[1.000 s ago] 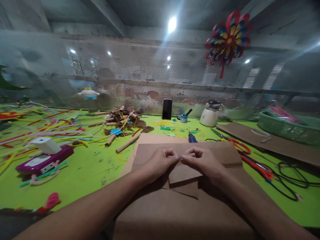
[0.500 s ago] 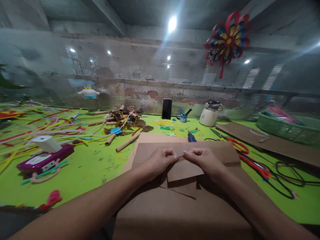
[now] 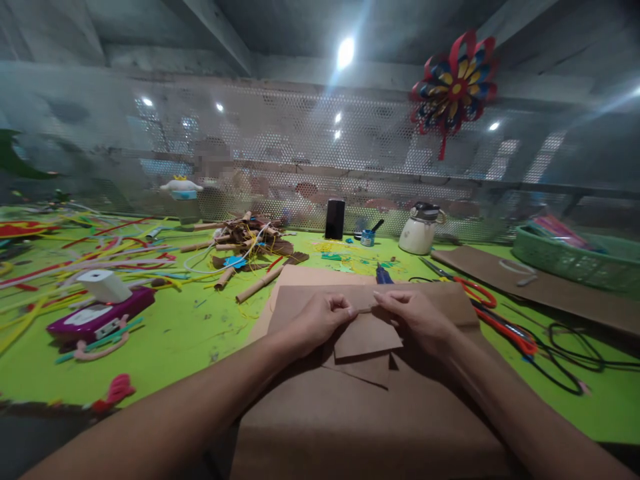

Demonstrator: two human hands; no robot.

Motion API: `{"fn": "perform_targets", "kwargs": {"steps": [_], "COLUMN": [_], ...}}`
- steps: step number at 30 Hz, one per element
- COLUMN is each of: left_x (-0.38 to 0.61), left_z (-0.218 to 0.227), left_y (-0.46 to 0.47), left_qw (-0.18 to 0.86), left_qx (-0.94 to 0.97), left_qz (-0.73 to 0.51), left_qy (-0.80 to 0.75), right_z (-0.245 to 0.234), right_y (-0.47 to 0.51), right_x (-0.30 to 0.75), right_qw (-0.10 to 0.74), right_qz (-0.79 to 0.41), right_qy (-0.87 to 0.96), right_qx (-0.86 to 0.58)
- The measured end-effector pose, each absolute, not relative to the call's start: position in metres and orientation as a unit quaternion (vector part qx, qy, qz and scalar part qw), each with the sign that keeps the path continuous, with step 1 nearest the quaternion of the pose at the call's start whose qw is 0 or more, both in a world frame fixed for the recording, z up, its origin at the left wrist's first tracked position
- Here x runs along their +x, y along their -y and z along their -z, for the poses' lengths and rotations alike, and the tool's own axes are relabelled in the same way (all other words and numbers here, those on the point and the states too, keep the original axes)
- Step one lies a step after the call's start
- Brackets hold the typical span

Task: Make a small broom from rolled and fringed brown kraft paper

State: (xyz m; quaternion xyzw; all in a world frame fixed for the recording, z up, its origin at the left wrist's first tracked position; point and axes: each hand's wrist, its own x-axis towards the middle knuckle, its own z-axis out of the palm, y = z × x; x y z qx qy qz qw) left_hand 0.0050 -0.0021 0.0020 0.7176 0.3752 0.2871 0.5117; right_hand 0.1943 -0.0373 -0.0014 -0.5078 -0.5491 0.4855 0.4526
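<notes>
My left hand and my right hand both pinch the far edge of a small folded piece of brown paper. The thumbs and forefingers are closed on that edge, a short gap apart. The small piece rests on a large sheet of brown paper that covers the near part of the green table. A second lighter sheet lies under its far end.
Red-handled scissors and black cable lie to the right. A purple device with a white box sits left among colored strips. Rolled paper sticks, a phone, a white kettle and a green basket stand farther back.
My right hand has shifted slightly right along the paper's edge, widening the gap between my hands. The small brown piece has turned a little.
</notes>
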Motion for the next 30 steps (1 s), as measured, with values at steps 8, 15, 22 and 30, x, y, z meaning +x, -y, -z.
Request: {"fn": "perform_targets", "kwargs": {"steps": [8,15,22,30], "left_x": [0.010,0.007,0.002,0.001], "left_z": [-0.004,-0.003,-0.001,-0.002], "left_y": [0.003,0.000,-0.002,0.000], "left_qw": [0.489,0.510,0.557,0.500], "left_qx": [0.738,0.753,0.751,0.759], "left_qz": [-0.283,-0.255,-0.222,-0.240], "left_qy": [-0.368,-0.329,-0.278,-0.342], "right_z": [-0.005,-0.004,-0.004,-0.004], "right_y": [0.042,0.040,0.039,0.036], "right_x": [0.181,0.184,0.190,0.194], "right_qw": [0.473,0.464,0.452,0.469], "right_qz": [-0.442,-0.435,-0.460,-0.483], "right_qy": [0.541,0.532,0.538,0.501], "right_qx": [-0.536,-0.559,-0.542,-0.544]}}
